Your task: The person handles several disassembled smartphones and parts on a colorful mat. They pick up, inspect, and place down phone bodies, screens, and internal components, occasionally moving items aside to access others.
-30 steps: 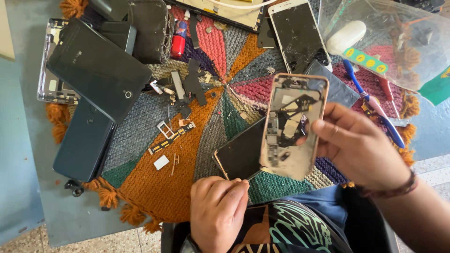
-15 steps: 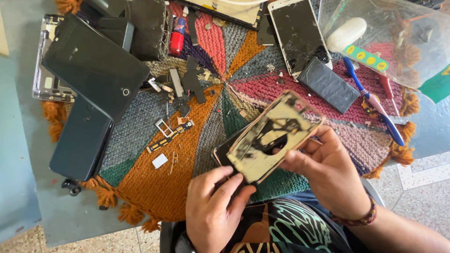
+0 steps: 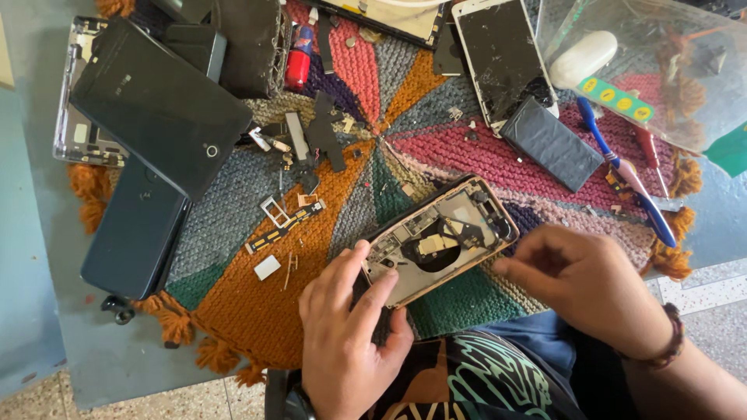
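Observation:
An opened phone chassis (image 3: 440,241) with a gold rim lies tilted on the woven multicoloured mat (image 3: 233,303), its inner parts facing up. My left hand (image 3: 346,334) grips its near left end, thumb and fingers on the frame, with a dark flat piece (image 3: 364,299) under them. My right hand (image 3: 583,284) is curled just right of the chassis, fingertips at its near right corner. Whether they grip it I cannot tell.
Dark tablet backs (image 3: 156,109) and a dark phone (image 3: 136,229) lie at the left. Small loose parts (image 3: 284,218) and flex cables (image 3: 311,140) sit mid-mat. A cracked white phone (image 3: 502,58), black battery (image 3: 551,144), blue-handled tool (image 3: 622,175) and clear plastic bag (image 3: 661,70) are at the right.
The chassis was held up in my right hand; it has come down flat onto the mat. My left hand has taken its left end and my right hand has slid off to the right.

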